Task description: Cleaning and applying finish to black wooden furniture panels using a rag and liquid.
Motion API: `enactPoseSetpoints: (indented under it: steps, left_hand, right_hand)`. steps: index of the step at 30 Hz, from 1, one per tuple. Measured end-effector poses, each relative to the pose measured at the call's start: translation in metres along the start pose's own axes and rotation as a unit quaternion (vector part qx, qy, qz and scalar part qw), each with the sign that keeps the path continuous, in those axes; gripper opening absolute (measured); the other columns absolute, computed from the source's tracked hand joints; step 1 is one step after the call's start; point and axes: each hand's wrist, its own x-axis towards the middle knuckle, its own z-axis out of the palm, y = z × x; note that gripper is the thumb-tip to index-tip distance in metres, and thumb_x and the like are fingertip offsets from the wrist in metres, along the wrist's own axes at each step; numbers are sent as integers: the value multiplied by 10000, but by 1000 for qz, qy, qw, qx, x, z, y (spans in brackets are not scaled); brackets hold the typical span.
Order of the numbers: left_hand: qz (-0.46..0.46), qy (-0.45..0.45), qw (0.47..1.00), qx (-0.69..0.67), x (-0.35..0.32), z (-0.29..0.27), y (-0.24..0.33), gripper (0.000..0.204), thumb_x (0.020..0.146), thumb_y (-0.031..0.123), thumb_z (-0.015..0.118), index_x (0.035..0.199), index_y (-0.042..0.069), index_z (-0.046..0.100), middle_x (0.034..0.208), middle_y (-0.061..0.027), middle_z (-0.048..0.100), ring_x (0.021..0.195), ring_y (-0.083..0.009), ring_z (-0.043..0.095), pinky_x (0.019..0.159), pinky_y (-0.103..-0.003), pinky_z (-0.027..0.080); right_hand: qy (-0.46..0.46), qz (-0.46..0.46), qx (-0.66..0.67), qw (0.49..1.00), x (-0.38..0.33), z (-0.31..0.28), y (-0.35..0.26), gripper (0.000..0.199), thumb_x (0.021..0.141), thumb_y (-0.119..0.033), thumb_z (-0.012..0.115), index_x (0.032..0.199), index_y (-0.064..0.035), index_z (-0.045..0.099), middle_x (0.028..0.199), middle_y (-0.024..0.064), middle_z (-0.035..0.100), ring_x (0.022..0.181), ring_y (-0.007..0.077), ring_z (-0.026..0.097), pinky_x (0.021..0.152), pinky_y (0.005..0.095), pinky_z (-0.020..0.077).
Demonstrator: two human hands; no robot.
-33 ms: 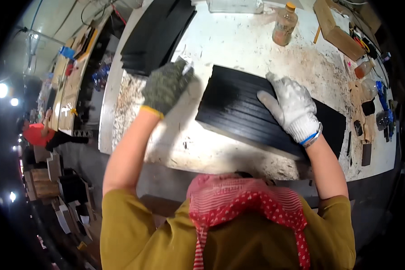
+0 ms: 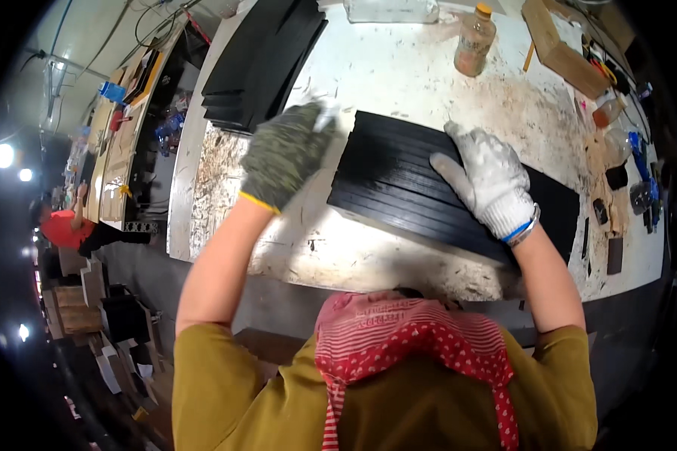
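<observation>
A row of black strips (image 2: 406,177) lies side by side as a flat block on the white table. My right hand (image 2: 493,177), in a white knitted glove, rests on the block's right part, thumb and fingers spread. Left of the block is my left hand (image 2: 287,158) in a dark green patterned glove, its fingers curled and smeared by motion. Something small and whitish shows at its fingertips, too blurred to name. Another dark piece (image 2: 557,199) extends beyond the block, partly under my right wrist.
Stacked black sheets (image 2: 259,64) lie at the far left of the stained table (image 2: 399,56). A bottle with an orange cap (image 2: 474,41) stands at the back, near a cardboard box (image 2: 572,64). Small bottles and scraps crowd the right edge. A person in red (image 2: 64,228) is off left.
My left hand has moved a little to the right, toward the black strips' left edge. My right hand stays on the strips.
</observation>
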Motion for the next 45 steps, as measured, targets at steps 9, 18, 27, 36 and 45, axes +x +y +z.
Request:
enactPoseSetpoints:
  steps: [9, 18, 27, 36, 45]
  left_hand:
    - [142, 42, 965, 219, -62, -2, -42, 462, 820, 239, 718, 1270, 171, 640, 1143, -182, 661, 980, -347, 667, 796, -416, 558]
    - [264, 136, 931, 214, -83, 5, -31, 370, 850, 238, 723, 1175, 79, 646, 1080, -171, 679, 829, -341, 681, 685, -417, 565]
    - [128, 12, 987, 94, -80, 14, 10, 467, 862, 185, 705, 1307, 78, 612, 1150, -158, 677, 1014, -332, 672, 836, -405, 558]
    - [203, 108, 973, 16, -59, 81, 45, 410, 973, 298, 568, 1342, 121, 539, 1156, -83, 657, 958, -269, 676, 759, -436, 553]
    - [161, 63, 972, 160, -12, 32, 85, 310, 937, 316, 610, 1213, 182, 654, 1142, -100, 678, 1022, -274, 661, 864, -443, 549]
  right_hand:
    - [-38, 19, 7, 999, -3, -5, -12, 582, 941, -515, 574, 1304, -61, 581, 1024, 223, 654, 949, 379, 658, 854, 476, 527]
    - [-62, 32, 5, 998, -9, -9, -15, 592, 952, -524, 554, 1319, -59, 577, 1049, 223, 652, 1003, 376, 646, 881, 474, 522]
    - [-60, 30, 3, 998, -10, -8, -14, 609, 948, -538, 551, 1349, -80, 551, 1060, 215, 649, 1003, 376, 640, 893, 479, 513]
    - [-100, 21, -1, 995, -6, -10, -12, 639, 918, -551, 557, 1377, -106, 544, 1079, 212, 641, 1025, 370, 639, 917, 479, 506]
    - [-58, 0, 13, 998, -6, -2, -7, 584, 941, -499, 586, 1326, -60, 565, 1010, 211, 656, 956, 359, 655, 861, 461, 517]
